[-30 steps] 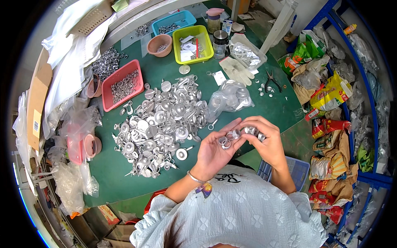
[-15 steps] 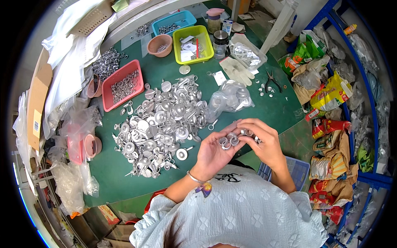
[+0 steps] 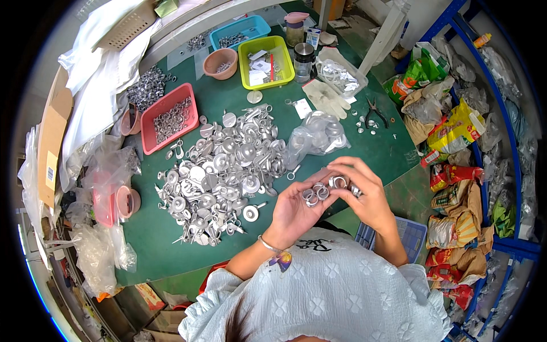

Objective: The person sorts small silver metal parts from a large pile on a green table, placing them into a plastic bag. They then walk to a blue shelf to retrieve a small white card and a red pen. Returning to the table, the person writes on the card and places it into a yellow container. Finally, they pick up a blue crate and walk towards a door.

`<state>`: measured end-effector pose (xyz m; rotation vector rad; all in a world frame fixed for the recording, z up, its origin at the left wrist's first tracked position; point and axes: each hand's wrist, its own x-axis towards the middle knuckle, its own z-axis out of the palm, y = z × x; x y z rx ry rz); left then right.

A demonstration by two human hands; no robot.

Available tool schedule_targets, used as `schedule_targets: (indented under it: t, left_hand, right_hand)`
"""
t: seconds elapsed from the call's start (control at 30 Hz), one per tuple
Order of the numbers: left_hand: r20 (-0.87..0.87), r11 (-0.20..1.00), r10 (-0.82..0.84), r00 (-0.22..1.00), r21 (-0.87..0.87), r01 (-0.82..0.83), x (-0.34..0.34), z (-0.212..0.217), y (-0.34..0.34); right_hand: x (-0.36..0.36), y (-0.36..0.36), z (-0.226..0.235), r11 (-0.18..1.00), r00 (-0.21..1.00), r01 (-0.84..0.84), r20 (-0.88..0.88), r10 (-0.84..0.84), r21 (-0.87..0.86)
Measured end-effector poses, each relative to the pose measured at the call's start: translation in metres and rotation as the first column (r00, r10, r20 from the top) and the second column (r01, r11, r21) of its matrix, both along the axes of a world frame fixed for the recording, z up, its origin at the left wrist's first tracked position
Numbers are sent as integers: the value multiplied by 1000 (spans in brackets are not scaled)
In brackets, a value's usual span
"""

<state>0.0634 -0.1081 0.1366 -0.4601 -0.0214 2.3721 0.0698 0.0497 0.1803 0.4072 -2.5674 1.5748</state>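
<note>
- Hands: two, one left hand and one right hand.
- Metal rings at the hands: at least three; overlap prevents an exact count.
- Heap of metal parts: one; individual pieces uncountable.
- Yellow-green tray: one.
- Blue tray: one.
- Pink trays: two.
- Pinkish round bowls: three.
- Pliers: one pair.
- Lidded vessels: two.
- Bracelet: one.
</note>
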Motion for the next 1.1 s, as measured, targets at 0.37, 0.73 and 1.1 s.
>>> schedule_targets:
  t: [0.37,0.73,1.1]
  left_hand:
    - [-15,998,11,1000,-56,-12,0,2,3]
    - [-66,998,0,998,-58,-3,-2,-3,3]
    - [-74,999,3,997,-40,-6,-1,1,8]
  right_hand:
    - [3,6,-15,791,891,219,447,76,-571]
    - [-4,10,-28,269,819,437,503,275,-858]
    - [3,-11,-37,771,954,295,214,-208,-565]
